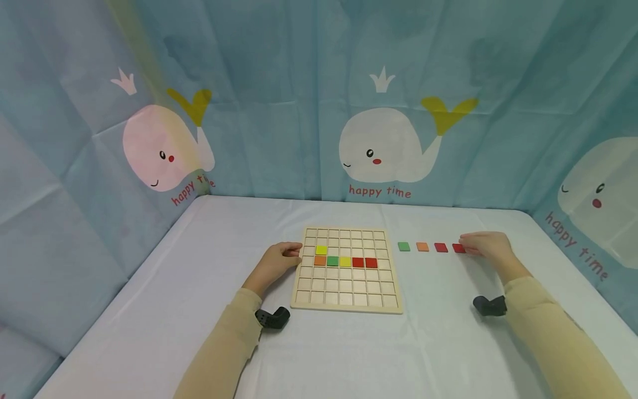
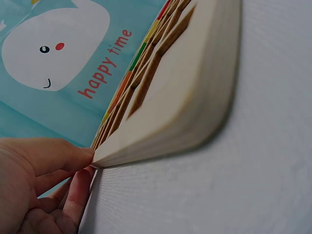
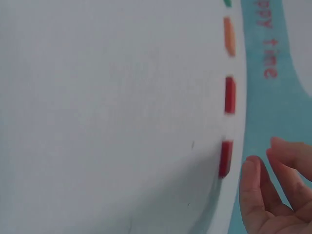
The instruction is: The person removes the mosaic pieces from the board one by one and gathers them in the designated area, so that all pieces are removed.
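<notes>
A wooden grid board [image 1: 346,307] lies on the white table with coloured square tiles in it. One row holds orange [image 1: 320,260], green [image 1: 332,261], yellow [image 1: 345,261] and two red tiles [image 1: 364,262]; another yellow tile [image 1: 321,250] sits above the orange one. My left hand [image 1: 275,265] holds the board's left edge between thumb and fingertips. To the right of the board, green [image 1: 404,246], orange [image 1: 422,247] and two red tiles [image 1: 441,247] stand spaced in a line. At the rightmost red tile [image 3: 225,159], my right hand [image 1: 488,252] hovers, thumb and fingers apart, nothing between them.
A pale blue curtain [image 1: 279,149] printed with whales hangs behind and beside the table [image 1: 209,266]. Each wrist carries a small black camera, one on the left [image 1: 273,318] and one on the right [image 1: 489,306].
</notes>
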`<state>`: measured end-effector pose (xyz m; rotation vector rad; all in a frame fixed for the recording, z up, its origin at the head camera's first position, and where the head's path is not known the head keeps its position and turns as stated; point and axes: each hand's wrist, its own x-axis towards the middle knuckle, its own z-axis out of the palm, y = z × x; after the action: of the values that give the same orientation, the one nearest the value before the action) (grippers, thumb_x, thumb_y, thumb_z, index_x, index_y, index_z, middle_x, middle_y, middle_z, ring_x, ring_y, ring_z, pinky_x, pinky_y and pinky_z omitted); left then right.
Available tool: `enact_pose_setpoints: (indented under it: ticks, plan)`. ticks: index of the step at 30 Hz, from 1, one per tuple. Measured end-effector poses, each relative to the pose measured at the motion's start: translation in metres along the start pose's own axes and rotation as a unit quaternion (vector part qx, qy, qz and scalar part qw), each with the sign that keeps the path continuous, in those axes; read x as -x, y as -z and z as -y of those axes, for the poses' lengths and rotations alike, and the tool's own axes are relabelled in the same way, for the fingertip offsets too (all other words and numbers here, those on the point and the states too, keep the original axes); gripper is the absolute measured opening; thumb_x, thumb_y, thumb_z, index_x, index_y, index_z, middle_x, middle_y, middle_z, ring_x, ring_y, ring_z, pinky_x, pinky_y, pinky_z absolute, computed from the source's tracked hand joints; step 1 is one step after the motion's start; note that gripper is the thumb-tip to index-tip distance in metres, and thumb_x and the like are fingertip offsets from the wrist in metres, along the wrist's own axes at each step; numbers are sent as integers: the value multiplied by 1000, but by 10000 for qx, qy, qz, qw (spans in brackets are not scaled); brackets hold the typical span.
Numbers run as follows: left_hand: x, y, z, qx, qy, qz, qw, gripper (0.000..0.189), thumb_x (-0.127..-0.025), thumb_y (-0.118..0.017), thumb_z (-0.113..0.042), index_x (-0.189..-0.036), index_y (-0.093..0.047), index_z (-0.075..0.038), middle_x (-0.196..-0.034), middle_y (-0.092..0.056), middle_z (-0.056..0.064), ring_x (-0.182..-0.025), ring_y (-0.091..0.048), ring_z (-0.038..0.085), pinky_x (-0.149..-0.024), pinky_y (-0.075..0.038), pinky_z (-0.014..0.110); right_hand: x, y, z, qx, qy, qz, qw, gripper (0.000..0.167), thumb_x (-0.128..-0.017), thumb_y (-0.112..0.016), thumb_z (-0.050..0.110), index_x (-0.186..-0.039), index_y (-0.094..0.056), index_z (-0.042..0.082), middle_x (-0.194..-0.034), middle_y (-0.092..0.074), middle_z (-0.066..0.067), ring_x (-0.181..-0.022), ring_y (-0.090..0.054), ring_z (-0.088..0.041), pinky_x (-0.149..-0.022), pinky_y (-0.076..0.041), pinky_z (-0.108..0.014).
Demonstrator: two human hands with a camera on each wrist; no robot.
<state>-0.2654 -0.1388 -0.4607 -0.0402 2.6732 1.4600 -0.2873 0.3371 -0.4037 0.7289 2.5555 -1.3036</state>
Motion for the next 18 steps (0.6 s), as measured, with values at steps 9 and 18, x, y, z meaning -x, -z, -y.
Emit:
enact_pose_setpoints:
  ticks: [9,18]
  plan:
    - [1,0,0,79,23,42,10000,44,-92,-68,-14,-136,-61,-8,-118,-67,11,-110,-61,23,-97,-49,40,25,-27,18,-365,617,77,9974,55,-96,-65,30,-142,-54,2,-145,-53,-21,-105,-69,-12,-105,-47,-38]
    - [0,0,0,71,39,38,10000,44,-92,-68,-15,-136,-61,-9,-119,-67,10,-109,-61,22,-97,-49,40,44,-54,35,-479,1205,618,9896,51,-97,-64,25,-138,-55,-4,-125,-70,-12,-80,-65,8,-89,-55,-23]
